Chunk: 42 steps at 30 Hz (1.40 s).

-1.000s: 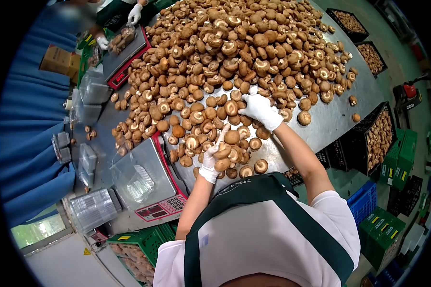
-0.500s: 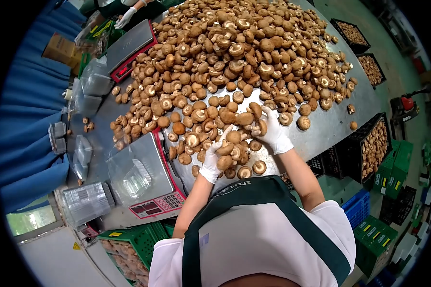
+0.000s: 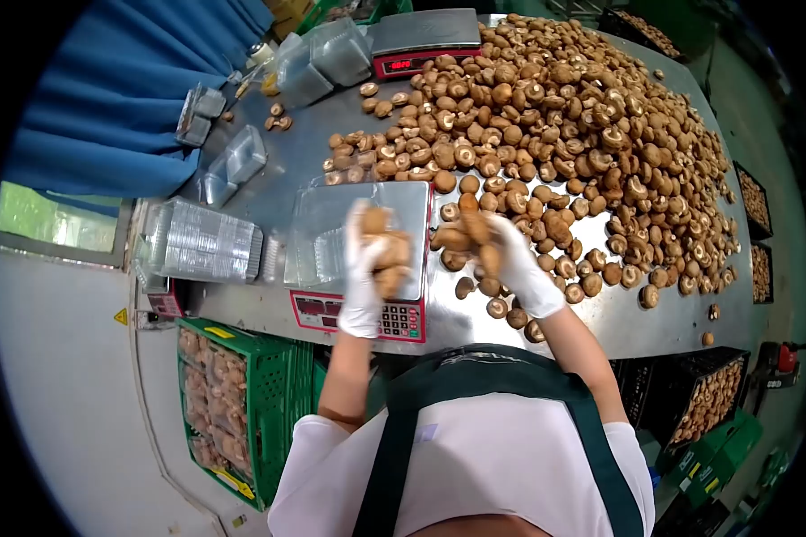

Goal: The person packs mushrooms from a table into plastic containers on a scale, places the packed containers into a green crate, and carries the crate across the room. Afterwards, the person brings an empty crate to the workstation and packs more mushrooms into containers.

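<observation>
Nearest, a green crate [image 3: 282,380] of packed mushrooms stands below the table [image 3: 461,327]. The left hand [image 3: 361,291], gloved in white and blurred by motion, is over the near scale [image 3: 407,210], its fingers curled around a clutch of mushrooms [image 3: 390,259], beside a clear tray [image 3: 325,255] there. The right hand [image 3: 524,273], also gloved, grasps several mushrooms [image 3: 482,240] in its fingers, just right of that scale. Loose mushrooms lie beyond, rising into a large pile [image 3: 600,107]; a second scale [image 3: 425,31] adjoins its far left side.
</observation>
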Motion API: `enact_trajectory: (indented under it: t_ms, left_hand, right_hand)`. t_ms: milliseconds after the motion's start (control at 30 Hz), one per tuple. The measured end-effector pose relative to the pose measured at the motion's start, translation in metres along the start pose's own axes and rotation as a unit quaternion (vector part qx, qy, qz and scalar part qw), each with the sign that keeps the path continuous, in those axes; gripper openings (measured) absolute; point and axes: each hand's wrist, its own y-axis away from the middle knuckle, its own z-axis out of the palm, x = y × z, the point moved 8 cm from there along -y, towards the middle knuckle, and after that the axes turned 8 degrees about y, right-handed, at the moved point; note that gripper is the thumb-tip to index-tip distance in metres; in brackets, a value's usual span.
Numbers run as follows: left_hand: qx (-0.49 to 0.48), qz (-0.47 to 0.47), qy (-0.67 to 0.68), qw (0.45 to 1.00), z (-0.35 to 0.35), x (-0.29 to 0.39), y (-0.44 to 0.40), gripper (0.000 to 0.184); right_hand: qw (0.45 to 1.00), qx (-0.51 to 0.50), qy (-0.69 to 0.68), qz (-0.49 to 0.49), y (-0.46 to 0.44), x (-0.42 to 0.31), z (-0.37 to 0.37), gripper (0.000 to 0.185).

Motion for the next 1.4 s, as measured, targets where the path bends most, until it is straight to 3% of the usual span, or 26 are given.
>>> enact_trajectory:
  t_ms: [33,100,167,200,233,267,300,367,433,567,633,667,700,733,767,833,900,967,1033,1067,1167,1267,1333,1400]
  left_hand:
    - [0.034,0.063,-0.038,0.997,-0.022,0.021,-0.003,0.064]
    - [0.07,0.184,-0.058,0.979,-0.046,0.061,-0.003,0.065]
    - [0.072,0.275,-0.174,0.943,-0.082,0.073,-0.009,0.065]
    - [0.067,0.268,-0.241,0.93,-0.091,0.069,-0.014,0.064]
    - [0.062,0.263,-0.306,0.913,-0.101,0.063,-0.018,0.064]
    - [0.02,0.24,-0.376,0.895,-0.117,0.046,-0.025,0.056]
    - [-0.052,0.221,-0.499,0.836,-0.122,0.029,-0.031,0.053]
    - [-0.029,0.141,-0.707,0.692,-0.118,0.015,-0.024,0.053]
    - [-0.013,0.164,-0.687,0.707,-0.118,0.014,-0.021,0.053]
    - [-0.083,0.188,-0.67,0.714,-0.109,0.013,-0.018,0.057]
    - [-0.088,0.186,-0.684,0.7,-0.098,0.015,-0.014,0.06]
    - [-0.087,0.18,-0.684,0.701,-0.094,0.015,-0.013,0.062]
    - [-0.086,0.174,-0.686,0.701,-0.091,0.015,-0.012,0.063]
    - [-0.085,0.165,-0.693,0.697,-0.088,0.015,-0.01,0.064]
    - [-0.089,0.166,-0.691,0.697,-0.086,0.013,-0.009,0.064]
    - [-0.069,0.149,-0.712,0.683,-0.086,0.008,-0.007,0.063]
    - [-0.07,0.133,-0.713,0.685,-0.081,0.003,-0.005,0.063]
    - [-0.06,0.127,-0.715,0.685,-0.076,-0.001,-0.004,0.064]
    - [-0.058,0.125,-0.715,0.686,-0.069,-0.003,-0.003,0.065]
    - [-0.042,0.126,-0.72,0.681,-0.064,-0.003,-0.002,0.065]
    - [-0.018,0.142,-0.724,0.675,-0.037,-0.001,0.001,0.062]
    - [-0.024,0.231,-0.657,0.717,0.0,-0.002,0.001,0.056]
    - [-0.08,0.258,-0.613,0.742,0.044,-0.016,-0.007,0.054]
    - [-0.158,0.253,-0.552,0.779,0.093,-0.044,-0.022,0.053]
  right_hand:
    - [0.999,0.029,0.046,-0.003,-0.01,-0.003,0.029,0.048]
    - [0.992,-0.018,0.111,0.05,-0.046,0.025,0.057,0.049]
    - [0.952,-0.008,0.301,-0.057,-0.057,0.004,0.108,0.04]
    - [0.872,-0.001,0.447,-0.199,-0.073,0.005,0.123,0.038]
    - [0.75,0.004,0.576,-0.326,-0.083,0.014,0.136,0.037]
    - [0.686,0.008,0.656,-0.316,-0.087,0.027,0.141,0.038]
    - [0.616,0.011,0.728,-0.3,-0.09,0.041,0.146,0.039]
    - [0.56,-0.003,0.75,-0.352,-0.094,0.062,0.147,0.04]
    - [0.571,-0.011,0.749,-0.337,-0.094,0.069,0.143,0.047]
    - [0.604,0.008,0.723,-0.336,-0.075,0.043,0.131,0.046]
    - [0.7,-0.003,0.647,-0.302,-0.064,0.019,0.108,0.041]
    - [0.678,0.059,0.678,-0.278,-0.058,0.005,0.087,0.035]
    - [0.708,0.098,0.658,-0.235,-0.049,-0.013,0.063,0.034]
    - [0.677,0.208,0.684,-0.174,-0.04,-0.031,0.03,0.035]
    - [0.636,0.267,0.699,-0.187,-0.037,-0.043,-0.012,0.038]
    - [0.663,0.393,0.632,-0.078,-0.006,-0.088,-0.075,0.04]
    - [0.494,0.515,0.693,-0.1,0.017,-0.132,-0.142,0.048]
    - [0.409,0.584,0.698,-0.058,0.042,-0.171,-0.175,0.061]
    - [0.377,0.625,0.683,0.008,0.054,-0.197,-0.2,0.074]
    - [0.399,0.613,0.68,0.043,0.052,-0.201,-0.22,0.079]
    - [0.369,0.587,0.72,-0.004,0.041,-0.187,-0.242,0.082]
    - [0.375,0.568,0.729,-0.066,0.043,-0.173,-0.246,0.073]
    - [0.358,0.544,0.75,-0.115,0.047,-0.165,-0.248,0.063]
    - [0.411,0.542,0.729,-0.078,0.05,-0.158,-0.254,0.057]
